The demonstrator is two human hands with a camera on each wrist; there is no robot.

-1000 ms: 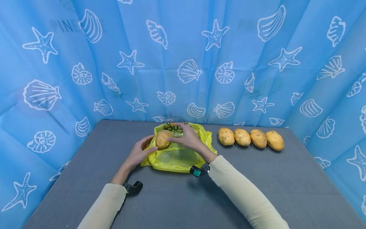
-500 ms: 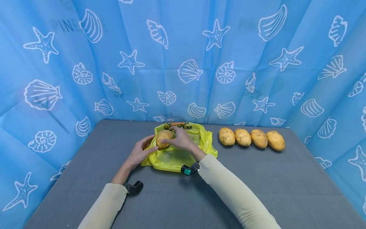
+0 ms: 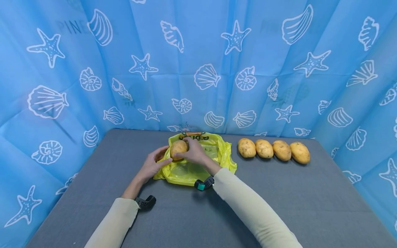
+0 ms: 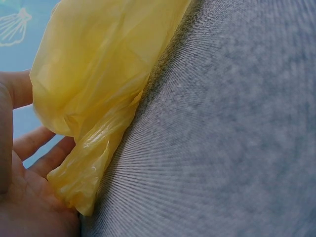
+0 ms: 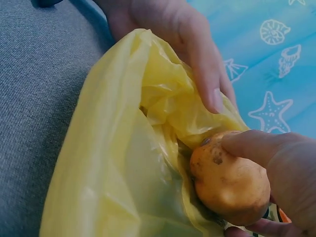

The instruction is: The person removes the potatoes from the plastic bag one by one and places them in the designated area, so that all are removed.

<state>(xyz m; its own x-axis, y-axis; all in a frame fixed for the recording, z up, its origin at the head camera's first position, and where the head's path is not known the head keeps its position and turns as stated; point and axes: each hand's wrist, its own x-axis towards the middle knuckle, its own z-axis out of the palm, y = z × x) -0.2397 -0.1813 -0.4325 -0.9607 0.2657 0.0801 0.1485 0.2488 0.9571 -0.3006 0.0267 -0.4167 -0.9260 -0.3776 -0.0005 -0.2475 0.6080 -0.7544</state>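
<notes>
A yellow plastic bag (image 3: pixel 180 180) lies on the table with its mouth spread. My left hand (image 3: pixel 152 166) holds the bag's left side; in the right wrist view its thumb hooks over the rim, while the left wrist view shows fingers behind the yellow film (image 4: pixel 94 74). At the left part of the mouth is a brown-skinned potato (image 3: pixel 178 148), which my right hand (image 3: pixel 196 151) grips. Close up, the right thumb presses the top of that potato (image 5: pixel 231 185), and other fingertips show below it. The bag's folds hide its deeper inside.
Several potatoes (image 3: pixel 264 149) stand in a row right of the bag near the table's back edge. The table has a grey cloth (image 3: pixel 173 220). Behind it hangs a blue curtain (image 3: pixel 211 44) with white shells and starfish.
My right hand has shifted left from the bag's back rim and drawn its fingers and thumb around the potato. The left hand stays at the bag's left side.
</notes>
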